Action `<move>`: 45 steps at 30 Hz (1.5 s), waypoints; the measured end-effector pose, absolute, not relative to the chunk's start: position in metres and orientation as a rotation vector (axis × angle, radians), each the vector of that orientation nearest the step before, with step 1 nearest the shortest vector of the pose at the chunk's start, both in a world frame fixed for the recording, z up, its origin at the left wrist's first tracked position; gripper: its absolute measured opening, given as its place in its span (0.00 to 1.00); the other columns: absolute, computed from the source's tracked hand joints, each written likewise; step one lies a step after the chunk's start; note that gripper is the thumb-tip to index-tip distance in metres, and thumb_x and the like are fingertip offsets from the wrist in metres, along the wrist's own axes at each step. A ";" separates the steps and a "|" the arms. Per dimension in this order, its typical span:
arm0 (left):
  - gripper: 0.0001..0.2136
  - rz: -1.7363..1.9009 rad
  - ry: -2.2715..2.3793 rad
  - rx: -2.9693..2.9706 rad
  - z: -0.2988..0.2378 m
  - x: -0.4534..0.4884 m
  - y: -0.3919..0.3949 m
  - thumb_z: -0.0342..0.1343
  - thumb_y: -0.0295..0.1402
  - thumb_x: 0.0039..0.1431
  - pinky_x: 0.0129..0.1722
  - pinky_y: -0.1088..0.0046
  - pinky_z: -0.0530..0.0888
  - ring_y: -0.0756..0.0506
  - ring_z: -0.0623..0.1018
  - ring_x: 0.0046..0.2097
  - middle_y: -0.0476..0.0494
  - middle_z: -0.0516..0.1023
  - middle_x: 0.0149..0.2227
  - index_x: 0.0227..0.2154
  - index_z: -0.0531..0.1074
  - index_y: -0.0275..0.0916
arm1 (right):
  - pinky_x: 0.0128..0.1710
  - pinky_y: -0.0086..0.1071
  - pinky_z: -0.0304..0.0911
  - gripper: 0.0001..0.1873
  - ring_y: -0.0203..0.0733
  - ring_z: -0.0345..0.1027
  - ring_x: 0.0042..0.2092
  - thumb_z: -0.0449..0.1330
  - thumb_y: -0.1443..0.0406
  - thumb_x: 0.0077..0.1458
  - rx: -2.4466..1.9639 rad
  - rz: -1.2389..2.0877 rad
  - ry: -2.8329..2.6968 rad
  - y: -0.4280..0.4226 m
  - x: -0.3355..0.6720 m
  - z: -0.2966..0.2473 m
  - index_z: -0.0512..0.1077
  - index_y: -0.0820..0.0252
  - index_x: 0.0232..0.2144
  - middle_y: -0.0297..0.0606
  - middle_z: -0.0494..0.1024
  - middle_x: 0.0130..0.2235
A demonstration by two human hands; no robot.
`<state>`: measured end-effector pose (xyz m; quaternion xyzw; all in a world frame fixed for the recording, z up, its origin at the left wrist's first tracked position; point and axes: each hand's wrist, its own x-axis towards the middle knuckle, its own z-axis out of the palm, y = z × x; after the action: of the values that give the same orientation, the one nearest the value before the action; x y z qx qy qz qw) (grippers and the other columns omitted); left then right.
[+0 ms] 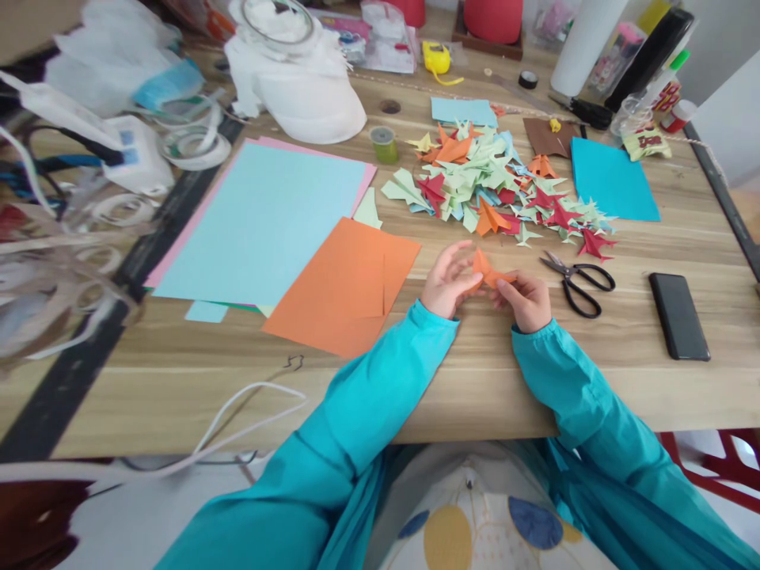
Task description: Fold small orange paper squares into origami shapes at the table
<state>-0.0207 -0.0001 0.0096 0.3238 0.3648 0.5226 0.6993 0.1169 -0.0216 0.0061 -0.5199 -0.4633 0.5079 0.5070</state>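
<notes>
An orange folded piece is being held between both hands, over the table and just in front of a pile of folded paper pieces. Its right end is being pinched between the thumb and fingers of the right hand. Its left part is being gripped under the thumb of the left hand, whose fingers are being held slightly apart. Whether the piece is being rested on the table cannot be told.

A folding or shaping step is judged to be in hand, since pointed flaps are being presented. For the next move, a steady left-hand grip is probably being called for while the flaps are being aligned and creased by the right. The scissors, near the right hand, are not being touched.

Print is being shown on the snack wrapper at the far right, but its letters are being rendered too small for certain reading. No brand is being displayed on the visible face of the phone.
</notes>
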 end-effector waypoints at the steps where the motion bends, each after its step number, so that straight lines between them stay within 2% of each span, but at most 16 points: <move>1: 0.30 1.165 0.811 0.745 0.010 -0.021 -0.001 0.64 0.30 0.35 0.29 0.73 0.74 0.48 0.76 0.32 0.45 0.73 0.41 0.47 0.64 0.45 | 0.18 0.27 0.61 0.14 0.32 0.63 0.18 0.63 0.56 0.40 -1.258 1.221 -1.077 -0.020 0.118 0.005 0.69 0.61 0.24 0.32 0.73 0.19; 5: 0.26 1.135 0.809 0.933 0.006 -0.018 -0.004 0.63 0.31 0.37 0.32 0.72 0.74 0.48 0.76 0.33 0.42 0.71 0.45 0.45 0.68 0.42 | 0.17 0.26 0.60 0.13 0.31 0.64 0.18 0.63 0.57 0.42 -1.219 1.241 -0.943 -0.015 0.123 0.000 0.69 0.61 0.25 0.32 0.74 0.20; 9: 0.22 1.128 0.846 1.080 0.000 -0.014 -0.007 0.62 0.34 0.41 0.34 0.71 0.74 0.49 0.76 0.32 0.41 0.74 0.42 0.43 0.70 0.38 | 0.18 0.25 0.60 0.12 0.31 0.65 0.18 0.63 0.58 0.42 -1.171 1.312 -0.934 -0.013 0.126 -0.002 0.70 0.61 0.25 0.33 0.75 0.20; 12: 0.18 1.171 0.922 1.150 0.000 -0.014 -0.007 0.61 0.34 0.43 0.35 0.72 0.74 0.48 0.76 0.35 0.40 0.75 0.40 0.40 0.72 0.36 | 0.18 0.26 0.61 0.12 0.31 0.65 0.18 0.63 0.58 0.42 -1.183 1.311 -1.018 -0.016 0.124 0.002 0.70 0.62 0.24 0.33 0.75 0.20; 15: 0.14 1.196 0.973 1.173 0.001 -0.016 -0.006 0.61 0.33 0.42 0.32 0.73 0.74 0.49 0.76 0.31 0.42 0.77 0.34 0.35 0.73 0.34 | 0.19 0.27 0.62 0.14 0.31 0.65 0.18 0.64 0.57 0.41 -1.208 1.262 -1.099 -0.018 0.120 0.007 0.69 0.62 0.25 0.33 0.74 0.20; 18: 0.12 1.191 0.997 1.143 0.002 -0.017 -0.006 0.60 0.30 0.41 0.29 0.74 0.73 0.51 0.74 0.25 0.45 0.76 0.27 0.32 0.74 0.34 | 0.19 0.26 0.61 0.16 0.31 0.65 0.19 0.64 0.59 0.40 -1.167 1.206 -1.121 -0.019 0.119 0.008 0.68 0.61 0.32 0.29 0.72 0.19; 22: 0.10 1.173 1.006 1.106 0.004 -0.017 -0.005 0.60 0.28 0.41 0.27 0.75 0.72 0.51 0.73 0.23 0.48 0.74 0.21 0.30 0.74 0.33 | 0.19 0.26 0.61 0.16 0.31 0.65 0.19 0.63 0.60 0.42 -1.113 1.199 -1.177 -0.018 0.120 0.005 0.68 0.59 0.35 0.28 0.72 0.21; 28: 0.08 1.129 0.993 1.038 0.003 -0.018 -0.003 0.61 0.29 0.38 0.26 0.74 0.72 0.51 0.73 0.22 0.48 0.74 0.19 0.26 0.75 0.33 | 0.19 0.27 0.62 0.11 0.31 0.64 0.19 0.63 0.62 0.42 -1.100 1.200 -1.175 -0.018 0.119 0.003 0.69 0.60 0.29 0.30 0.73 0.21; 33: 0.09 1.091 0.963 0.914 0.003 -0.018 -0.003 0.62 0.32 0.36 0.30 0.71 0.74 0.50 0.74 0.23 0.46 0.76 0.21 0.24 0.75 0.33 | 0.20 0.28 0.62 0.09 0.32 0.65 0.20 0.63 0.61 0.41 -1.132 1.203 -1.174 -0.018 0.119 0.004 0.69 0.60 0.24 0.30 0.71 0.19; 40: 0.10 1.128 1.046 1.038 0.007 -0.017 -0.004 0.64 0.31 0.33 0.27 0.74 0.72 0.51 0.73 0.23 0.46 0.76 0.21 0.22 0.74 0.33 | 0.22 0.28 0.63 0.09 0.33 0.66 0.21 0.63 0.61 0.41 -1.080 1.291 -1.161 -0.020 0.121 0.005 0.70 0.60 0.26 0.32 0.74 0.20; 45: 0.09 1.172 1.068 1.071 0.006 -0.018 -0.004 0.64 0.31 0.34 0.27 0.74 0.72 0.51 0.73 0.24 0.45 0.77 0.24 0.23 0.75 0.34 | 0.21 0.28 0.64 0.15 0.33 0.67 0.21 0.66 0.60 0.38 -1.123 1.295 -1.103 -0.020 0.118 0.006 0.69 0.60 0.30 0.31 0.75 0.21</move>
<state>-0.0179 -0.0043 0.0060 0.4575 0.4562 0.5007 0.5762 0.1175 -0.0196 0.0062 -0.4693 -0.4608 0.5410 0.5242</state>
